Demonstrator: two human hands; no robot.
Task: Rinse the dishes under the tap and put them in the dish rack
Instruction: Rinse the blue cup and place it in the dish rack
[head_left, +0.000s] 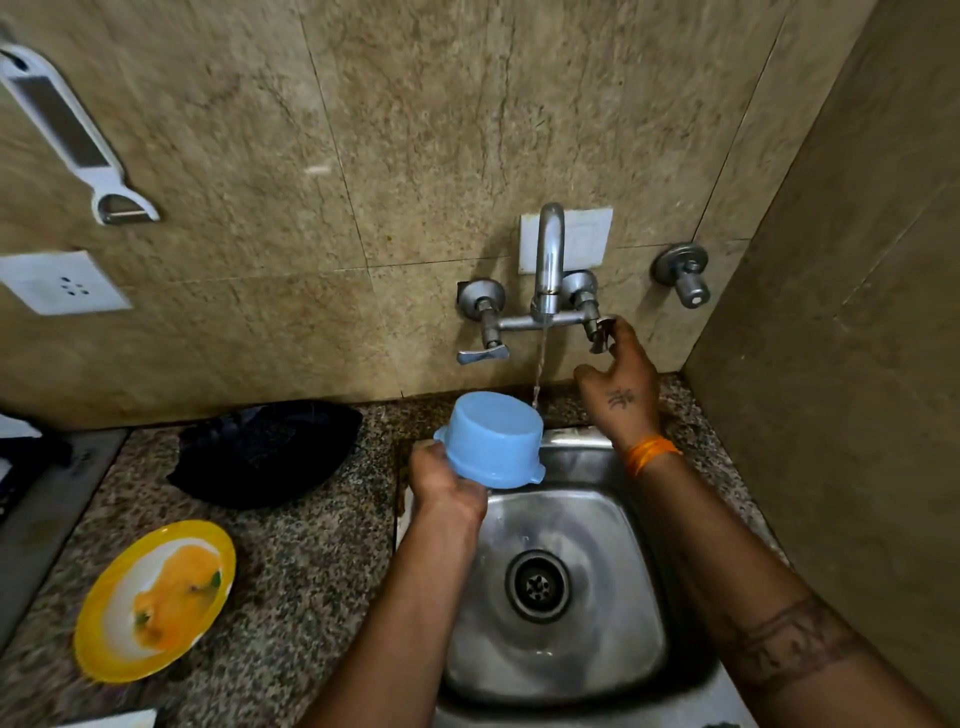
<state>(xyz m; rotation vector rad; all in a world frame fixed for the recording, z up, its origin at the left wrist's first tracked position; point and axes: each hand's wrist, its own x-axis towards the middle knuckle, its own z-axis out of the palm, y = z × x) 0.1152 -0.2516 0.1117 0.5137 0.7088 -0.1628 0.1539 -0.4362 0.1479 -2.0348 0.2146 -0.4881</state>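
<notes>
My left hand (445, 480) grips a light blue plastic bowl (491, 439) by its rim, holding it upside down and tilted above the back left corner of the steel sink (639, 525). A thin stream of water falls from the wall tap (549, 260) just right of the bowl. My right hand (618, 379) reaches up to the tap's right handle (602, 332), fingers curled round it. A yellow plate (156, 600) smeared with orange food lies on the granite counter at the left.
A dark cloth (265, 452) lies bunched on the counter behind the plate. A left tap handle (483, 354) and a separate wall valve (683, 273) stick out of the tiled wall. A white peeler (72, 135) hangs at upper left. A side wall closes the right.
</notes>
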